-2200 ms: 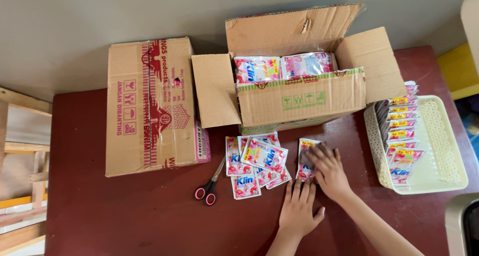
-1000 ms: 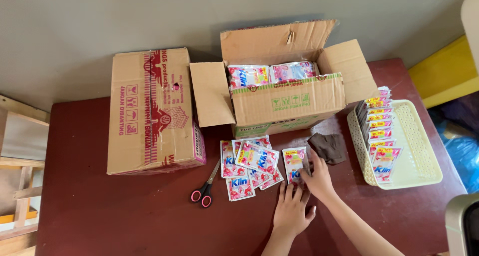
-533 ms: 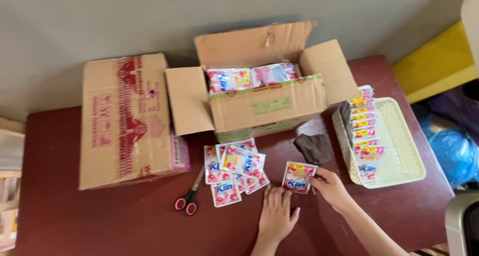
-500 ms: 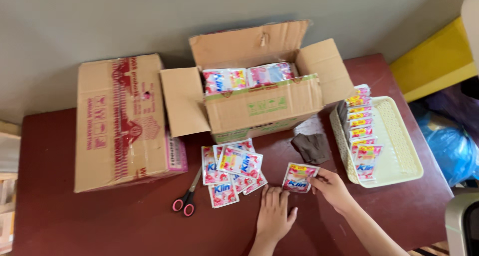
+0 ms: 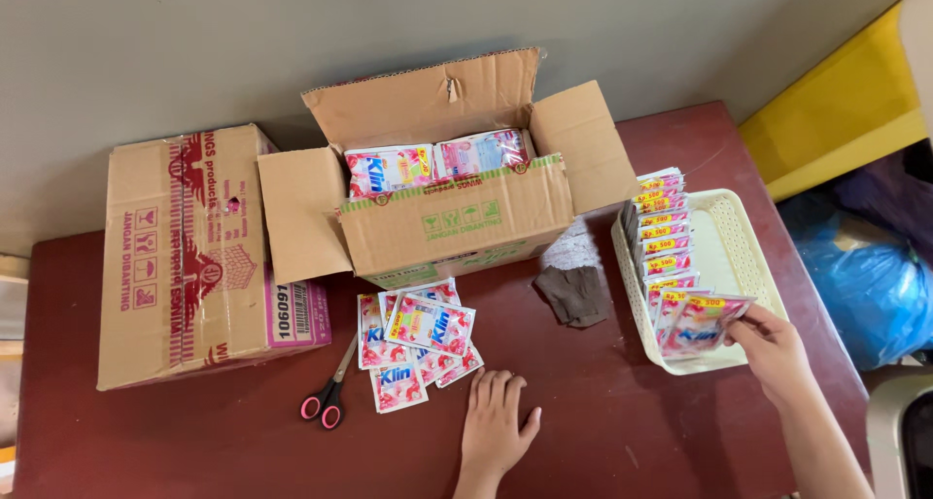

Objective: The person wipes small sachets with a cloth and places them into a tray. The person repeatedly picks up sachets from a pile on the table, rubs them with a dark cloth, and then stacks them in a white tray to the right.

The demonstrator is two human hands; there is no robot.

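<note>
Holding a pink sachet (image 5: pixel 702 326) pinched in its fingers, right hand (image 5: pixel 775 348) sets it at the near end of the sachet row in the cream basket (image 5: pixel 753 266). Left hand (image 5: pixel 496 423), empty, lies flat with fingers spread on the table (image 5: pixel 194 431), just beside loose sachets (image 5: pixel 416 339). Scissors (image 5: pixel 328 392), dark cloth (image 5: pixel 575 293), open carton (image 5: pixel 452 207), closed carton (image 5: pixel 190 251).

Your left hand (image 5: pixel 496 423) and right hand (image 5: pixel 775 351) are both bare: no gloves, rings, watch or bracelet show. Your forearms are bare too as far as the frame's lower edge, with no sleeve in view. Fingernails look short and unpainted.
</note>
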